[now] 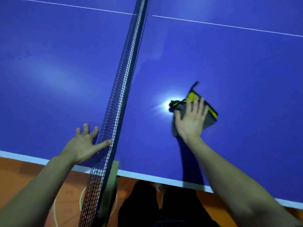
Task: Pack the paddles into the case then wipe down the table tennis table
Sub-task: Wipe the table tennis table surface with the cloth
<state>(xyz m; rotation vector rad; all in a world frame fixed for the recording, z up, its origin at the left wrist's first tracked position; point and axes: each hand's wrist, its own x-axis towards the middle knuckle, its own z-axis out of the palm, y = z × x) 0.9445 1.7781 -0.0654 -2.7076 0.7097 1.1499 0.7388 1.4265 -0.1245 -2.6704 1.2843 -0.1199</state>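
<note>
R hand (191, 119), fingers spread flat, presses cloth (209, 119) on table (237, 76); L hand (83, 143) splayed by net (121, 82).

The floor (24, 167) was orange and looked like wooden boards. A white circle line (80, 199) was painted on it. Just left of the circle line ran a second white curve (55, 210), with faint reddish marks (67, 193) between them.
</note>
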